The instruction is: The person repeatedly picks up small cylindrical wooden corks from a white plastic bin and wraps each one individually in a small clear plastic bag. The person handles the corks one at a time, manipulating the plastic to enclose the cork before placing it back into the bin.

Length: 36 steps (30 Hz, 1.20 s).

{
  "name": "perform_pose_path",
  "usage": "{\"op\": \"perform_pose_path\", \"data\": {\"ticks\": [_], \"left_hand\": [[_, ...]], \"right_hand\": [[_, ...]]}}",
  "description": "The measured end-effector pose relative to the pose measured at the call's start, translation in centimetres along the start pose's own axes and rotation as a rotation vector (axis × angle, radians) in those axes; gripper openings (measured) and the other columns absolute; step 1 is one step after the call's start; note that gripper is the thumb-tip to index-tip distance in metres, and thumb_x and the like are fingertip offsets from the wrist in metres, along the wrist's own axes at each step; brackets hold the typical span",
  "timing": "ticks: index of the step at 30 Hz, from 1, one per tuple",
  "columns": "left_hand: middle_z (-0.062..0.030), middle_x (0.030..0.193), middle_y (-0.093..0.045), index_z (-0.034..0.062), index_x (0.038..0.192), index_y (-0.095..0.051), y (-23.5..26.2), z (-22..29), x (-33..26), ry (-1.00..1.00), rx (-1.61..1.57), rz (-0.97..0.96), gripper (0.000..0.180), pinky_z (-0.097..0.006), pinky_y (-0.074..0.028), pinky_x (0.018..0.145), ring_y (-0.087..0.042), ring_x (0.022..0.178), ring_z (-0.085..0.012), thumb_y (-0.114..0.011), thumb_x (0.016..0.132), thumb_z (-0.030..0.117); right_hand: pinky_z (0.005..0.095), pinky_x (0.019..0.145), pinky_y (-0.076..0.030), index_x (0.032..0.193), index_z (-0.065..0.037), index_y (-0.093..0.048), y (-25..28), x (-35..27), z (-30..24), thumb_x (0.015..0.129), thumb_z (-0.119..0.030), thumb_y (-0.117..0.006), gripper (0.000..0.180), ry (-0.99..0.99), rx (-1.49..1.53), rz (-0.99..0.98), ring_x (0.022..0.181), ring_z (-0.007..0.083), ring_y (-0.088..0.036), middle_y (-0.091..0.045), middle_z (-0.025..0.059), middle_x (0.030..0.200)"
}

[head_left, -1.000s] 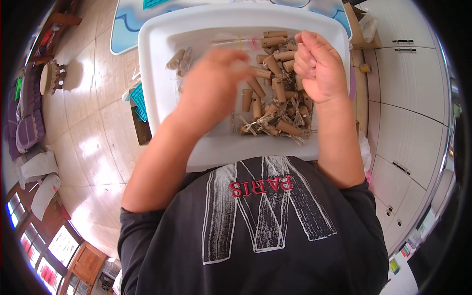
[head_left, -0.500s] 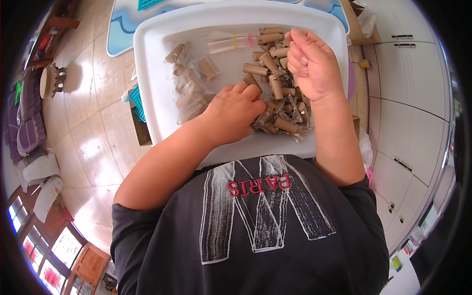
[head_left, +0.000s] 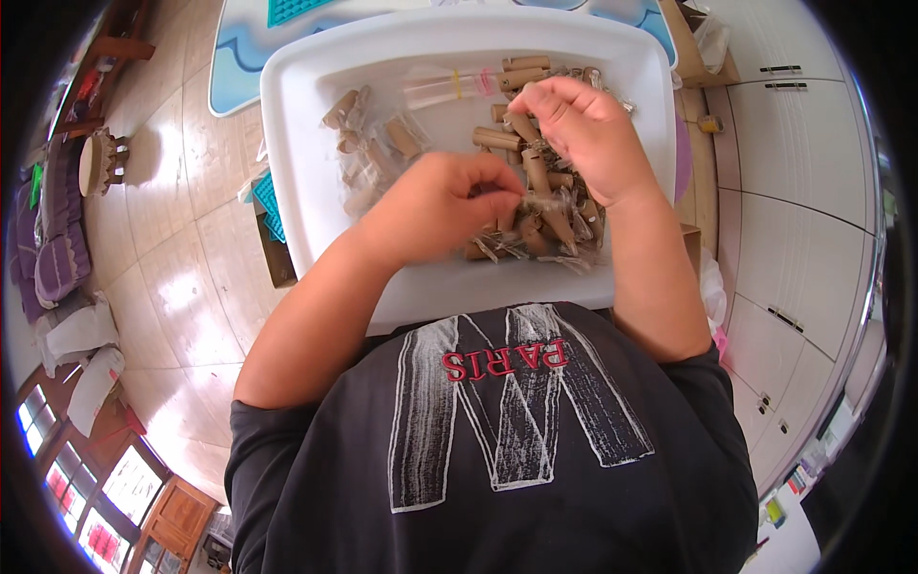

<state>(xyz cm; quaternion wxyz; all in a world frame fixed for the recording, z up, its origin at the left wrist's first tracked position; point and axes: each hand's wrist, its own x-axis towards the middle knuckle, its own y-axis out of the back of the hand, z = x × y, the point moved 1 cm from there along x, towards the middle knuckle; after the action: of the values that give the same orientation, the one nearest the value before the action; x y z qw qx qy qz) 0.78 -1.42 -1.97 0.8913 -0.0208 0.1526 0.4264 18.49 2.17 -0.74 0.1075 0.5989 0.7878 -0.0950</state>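
A white plastic tub [head_left: 287, 72] sits before me with many short brown cardboard tubes [head_left: 496, 139] heaped on its right side, tangled with crinkled clear plastic. My left hand [head_left: 445, 201] is low over the heap's left edge, thumb and fingertips pinched together; what lies between them is too hard to make out. Over the heap's upper part, my right hand [head_left: 588, 139] also pinches, its fingertips just above a tilted tube [head_left: 522, 126]. Whether it grips anything is unclear. Several tubes in clear bags [head_left: 403, 139] rest at the tub's left.
Flat clear bags bound with a yellow band [head_left: 430, 91] lie in the tub's far part. Under the tub is a blue patterned table [head_left: 234, 72]. A teal grid mat [head_left: 269, 206] sticks out at left, a round stool [head_left: 98, 163] beyond. White cabinets [head_left: 798, 143] stand at right.
My right hand has come down and left over the heap. My left hand has lifted slightly, shifted, and its fingers have drawn into a pinch.
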Motion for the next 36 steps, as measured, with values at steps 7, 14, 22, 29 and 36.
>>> {"op": "perform_pose_path", "data": {"ticks": [7, 14, 22, 29, 36], "left_hand": [[-0.0029, 0.080, -0.062, -0.0029, 0.094, -0.061, 1.9, 1.0, 0.0, 0.048, -0.223, 0.195, 0.016, -0.022, -0.046, 0.068, -0.054, 0.072, -0.0082, -0.059, 0.086, 0.012], [-0.0037, 0.096, -0.061, -0.0005, 0.104, -0.057, 2.2, 0.9, 0.3, -0.114, -0.146, 0.278, 0.023, -0.027, -0.043, 0.083, -0.054, 0.091, -0.0103, -0.059, 0.086, 0.013], [-0.0054, 0.099, -0.061, 0.0013, 0.106, -0.056, 0.8, 0.3, 1.3, -0.139, -0.342, 0.089, 0.023, -0.028, -0.041, 0.087, -0.054, 0.097, -0.0127, -0.056, 0.088, 0.016], [-0.0037, 0.085, -0.061, 0.0026, 0.098, -0.057, 0.8, 0.6, 0.9, -0.006, -0.552, 0.105, 0.018, -0.025, -0.046, 0.072, -0.059, 0.079, -0.0103, -0.050, 0.091, 0.017], [-0.0031, 0.081, -0.059, 0.0037, 0.089, -0.058, 1.4, 0.9, 0.9, 0.136, -0.554, 0.213, 0.019, -0.022, -0.043, 0.061, -0.055, 0.068, -0.0102, -0.050, 0.091, 0.020]], "right_hand": [[0.0205, 0.052, -0.034, 0.086, -0.002, -0.064, 0.8, -0.5, -0.6, 0.085, -0.035, -0.060, 0.033, 0.063, -0.173, -0.184, 0.059, 0.0026, -0.042, -0.050, -0.0052, 0.063], [0.0165, 0.047, -0.031, 0.087, -0.003, -0.061, -0.1, -0.9, -0.7, 0.085, -0.020, -0.061, 0.017, 0.008, 0.020, -0.143, 0.054, 0.0016, -0.041, -0.049, -0.0047, 0.061], [0.0188, 0.045, -0.029, 0.088, -0.001, -0.058, 0.2, -0.4, -0.3, 0.084, -0.014, -0.061, 0.015, -0.002, 0.488, -0.065, 0.050, 0.0052, -0.038, -0.048, -0.0017, 0.058], [0.0184, 0.045, -0.028, 0.086, 0.000, -0.058, 0.4, 0.1, 0.2, 0.085, -0.015, -0.060, 0.014, 0.119, 0.454, 0.072, 0.049, 0.0052, -0.037, -0.048, -0.0010, 0.057], [0.0181, 0.044, -0.028, 0.083, -0.002, -0.058, 1.1, -0.7, -0.8, 0.083, -0.014, -0.061, 0.012, -0.117, 0.274, -0.242, 0.050, 0.0039, -0.038, -0.048, -0.0035, 0.059]]}}
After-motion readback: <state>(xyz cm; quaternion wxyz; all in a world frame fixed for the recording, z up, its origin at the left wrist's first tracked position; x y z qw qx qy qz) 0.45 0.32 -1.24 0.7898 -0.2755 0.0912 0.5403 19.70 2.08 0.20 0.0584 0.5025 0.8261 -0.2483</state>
